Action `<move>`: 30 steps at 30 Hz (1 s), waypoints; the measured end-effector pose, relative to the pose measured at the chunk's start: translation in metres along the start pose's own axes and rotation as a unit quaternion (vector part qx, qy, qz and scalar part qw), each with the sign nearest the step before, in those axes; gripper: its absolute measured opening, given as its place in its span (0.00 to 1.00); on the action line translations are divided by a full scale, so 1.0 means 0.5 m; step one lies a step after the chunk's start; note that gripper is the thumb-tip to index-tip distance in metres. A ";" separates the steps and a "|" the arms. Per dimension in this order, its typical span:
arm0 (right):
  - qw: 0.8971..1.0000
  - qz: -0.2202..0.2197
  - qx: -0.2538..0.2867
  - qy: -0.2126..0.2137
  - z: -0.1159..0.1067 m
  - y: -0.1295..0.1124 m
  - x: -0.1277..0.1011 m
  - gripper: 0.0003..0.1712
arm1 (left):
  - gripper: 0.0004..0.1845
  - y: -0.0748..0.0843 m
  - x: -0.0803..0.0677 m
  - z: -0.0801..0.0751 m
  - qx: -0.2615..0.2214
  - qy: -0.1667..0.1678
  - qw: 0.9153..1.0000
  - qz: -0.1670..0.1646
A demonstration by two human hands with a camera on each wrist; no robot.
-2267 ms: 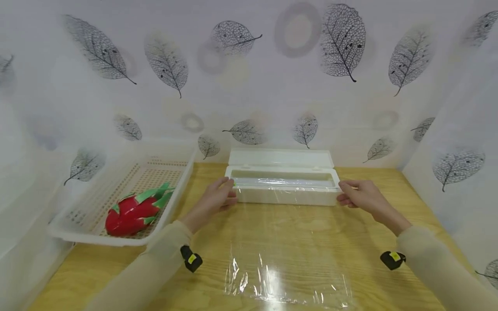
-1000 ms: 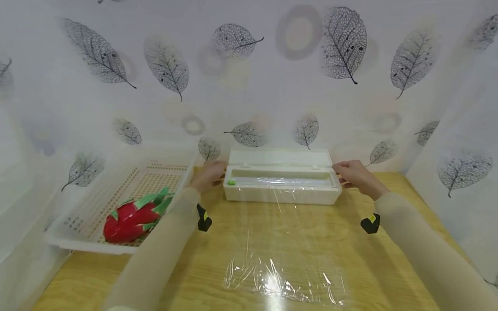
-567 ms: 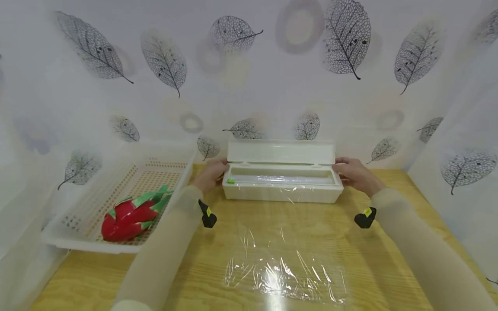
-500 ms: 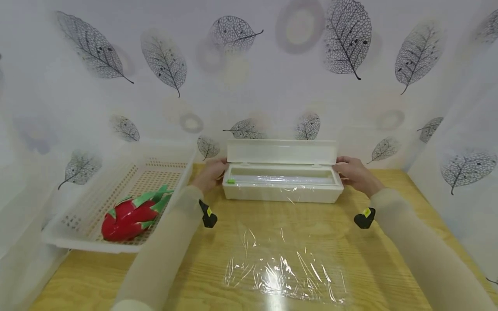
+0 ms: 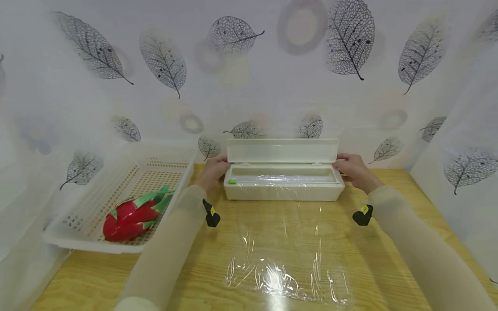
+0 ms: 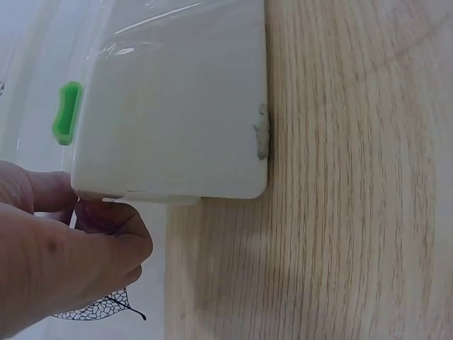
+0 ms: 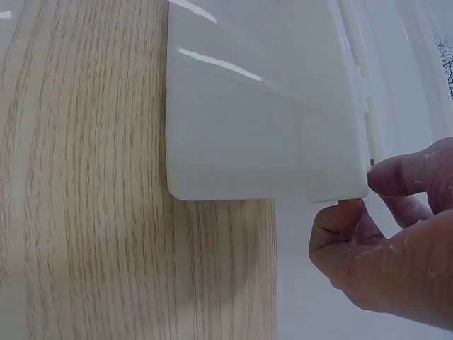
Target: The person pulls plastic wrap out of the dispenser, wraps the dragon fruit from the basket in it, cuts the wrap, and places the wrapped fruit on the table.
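Note:
A white cling film dispenser (image 5: 284, 193) stands near the back wall, its lid (image 5: 282, 151) raised upright. Inside lies a roll of film (image 5: 288, 178), and a green cutter slider (image 5: 232, 181) sits at the left end of the front edge. Clear cling film (image 5: 280, 259) stretches from the box over the table towards me. My left hand (image 5: 213, 172) grips the left end near the lid hinge, its fingers curled at the corner in the left wrist view. My right hand (image 5: 355, 172) holds the opposite end, thumb and fingers at the corner (image 7: 357, 191).
To the left, a white plastic basket (image 5: 93, 247) holds a red dragon fruit (image 5: 130, 219) with green tips. The wooden table (image 5: 389, 259) meets a leaf-patterned sheet (image 5: 249, 95) at the back and sides.
Both hands have gone from the box's front corners to its rear ends by the lid. The lid now stands a little higher. The film lies out in front as before, its creases shifted.

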State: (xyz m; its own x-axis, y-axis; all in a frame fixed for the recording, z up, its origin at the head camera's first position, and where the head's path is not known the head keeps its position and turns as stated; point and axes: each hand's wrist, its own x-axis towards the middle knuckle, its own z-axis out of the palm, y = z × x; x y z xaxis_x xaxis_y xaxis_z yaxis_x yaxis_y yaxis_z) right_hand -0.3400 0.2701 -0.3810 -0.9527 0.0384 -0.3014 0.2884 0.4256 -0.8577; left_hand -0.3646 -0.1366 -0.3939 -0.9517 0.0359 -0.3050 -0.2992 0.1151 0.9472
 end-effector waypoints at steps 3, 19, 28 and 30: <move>1.000 -0.005 0.009 0.007 0.000 0.000 -0.001 0.34 | 0.22 0.001 -0.003 0.008 -0.013 0.012 1.000 0.006; 0.999 -0.004 0.031 0.023 0.010 -0.008 0.013 0.31 | 0.22 0.029 -0.019 0.006 -0.047 0.077 0.996 0.014; 1.000 0.015 0.013 -0.007 -0.009 -0.012 -0.009 0.34 | 0.23 0.032 -0.040 0.011 -0.049 0.067 0.997 0.010; 1.000 0.018 0.008 -0.008 -0.011 -0.014 -0.014 0.35 | 0.23 0.033 -0.046 0.012 -0.044 0.065 0.997 0.002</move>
State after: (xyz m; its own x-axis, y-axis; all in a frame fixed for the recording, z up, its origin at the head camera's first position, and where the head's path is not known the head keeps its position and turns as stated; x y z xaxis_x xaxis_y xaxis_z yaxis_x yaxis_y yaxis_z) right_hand -0.3357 0.2718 -0.3704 -0.9401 0.0382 -0.3388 0.3238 0.4106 -0.8524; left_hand -0.3471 -0.1297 -0.3721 -0.9522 -0.0928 -0.2909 -0.2945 0.0275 0.9553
